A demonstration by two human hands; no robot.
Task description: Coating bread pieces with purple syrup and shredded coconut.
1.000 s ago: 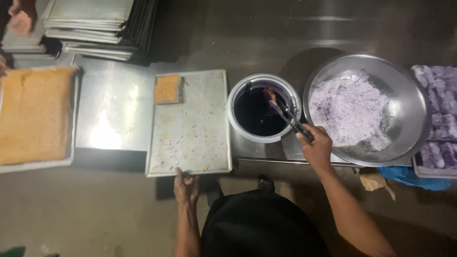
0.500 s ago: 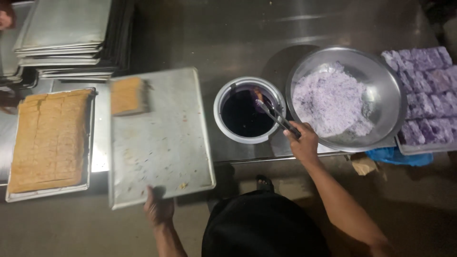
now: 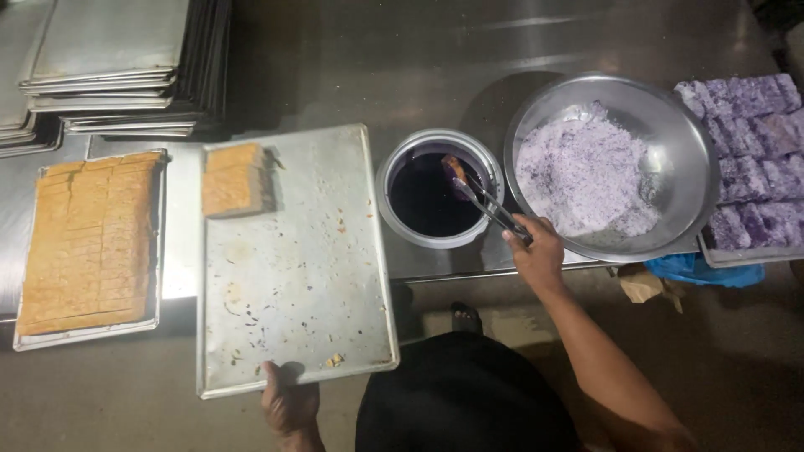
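**Tray pulled out over the table edge, cake piece held above the dark dip**

Since the frame half a second ago, the big metal tray [image 3: 297, 276] has slid a little further right and toward the person, so its near edge now overhangs the table [image 3: 352, 50]; the tongs [image 3: 490, 205] have barely shifted over the pot [image 3: 438, 199].

The right hand [image 3: 536, 251] is closed around the tongs' handles, squeezing them so the tips pinch a small cake piece [image 3: 455, 170], already stained dark purple, just above the dark liquid in the pot. That piece looks soft and soaked, so it would likely crumble under a hard squeeze and drip; a light hold across its flat sides seems safest. The wrist is bent back and the forearm runs up from the lower right.

The left hand [image 3: 289, 402] grips the tray's near rim, thumb on top, the fingers hidden beneath it. The tray is thin, stiff sheet metal and nearly bare, carrying only one tan cake block [image 3: 233, 178] at its far left corner plus crumbs, so it should be light but tip-prone when held at one edge.

Nearby sit a wide metal bowl [image 3: 687, 159] of pale purple flakes, a tray of coated purple squares [image 3: 754, 151], a tray of cut tan cake [image 3: 88, 243], and stacked empty trays [image 3: 117, 67].
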